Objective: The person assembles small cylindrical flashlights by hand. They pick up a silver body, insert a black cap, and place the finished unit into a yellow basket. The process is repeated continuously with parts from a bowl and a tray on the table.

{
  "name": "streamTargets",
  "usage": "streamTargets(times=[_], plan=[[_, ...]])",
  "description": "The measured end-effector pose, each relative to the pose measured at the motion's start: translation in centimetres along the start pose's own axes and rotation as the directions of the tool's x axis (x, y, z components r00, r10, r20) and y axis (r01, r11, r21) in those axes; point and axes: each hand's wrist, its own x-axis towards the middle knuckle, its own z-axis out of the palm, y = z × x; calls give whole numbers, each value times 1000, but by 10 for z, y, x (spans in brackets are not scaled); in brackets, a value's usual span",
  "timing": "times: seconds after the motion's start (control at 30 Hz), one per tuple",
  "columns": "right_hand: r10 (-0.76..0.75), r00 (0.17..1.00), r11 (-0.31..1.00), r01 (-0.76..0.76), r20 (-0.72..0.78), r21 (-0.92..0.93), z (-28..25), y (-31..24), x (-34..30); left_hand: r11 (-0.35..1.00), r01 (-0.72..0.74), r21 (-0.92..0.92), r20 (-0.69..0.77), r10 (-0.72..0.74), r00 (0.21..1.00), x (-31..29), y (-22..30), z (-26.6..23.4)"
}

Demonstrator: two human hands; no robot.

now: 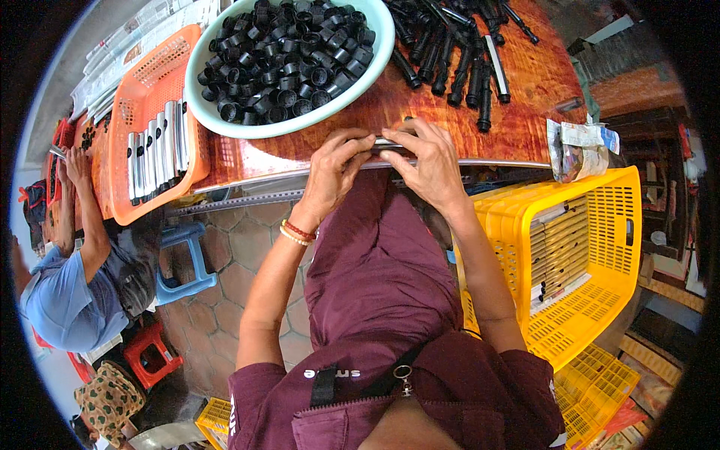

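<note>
At the table's near edge, my left hand (332, 171) and my right hand (433, 161) face each other with their fingers closed on one short, shiny tube (388, 144), silver and dark. The fingers cover both its ends. Just beyond my hands stands a pale green basin (262, 132) heaped with small black ring-shaped caps (277, 67). Slim black rods (450, 71) lie in a loose pile to the right of it, with one white-and-red piece (495, 64) among them. Left of the basin, an orange basket (150, 86) holds a row of silver tubes (159, 154).
On my right, a tilted yellow crate (517, 196) holds stacked tubes (559, 251). A crumpled bag (581, 150) sits above its edge. Another person in blue (79, 296) works at the table's left, near a blue stool (196, 262) and a red stool (152, 356).
</note>
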Motion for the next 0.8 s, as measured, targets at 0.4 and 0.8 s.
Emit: streamTargets(times=[0.4, 0.8], plan=[[251, 968, 947, -245, 2, -210, 50, -5, 52, 998, -57, -36, -3, 57, 998, 2, -4, 0], [245, 944, 922, -158, 220, -352, 41, -13, 59, 1000, 11, 17, -8, -11, 1000, 4, -10, -4]])
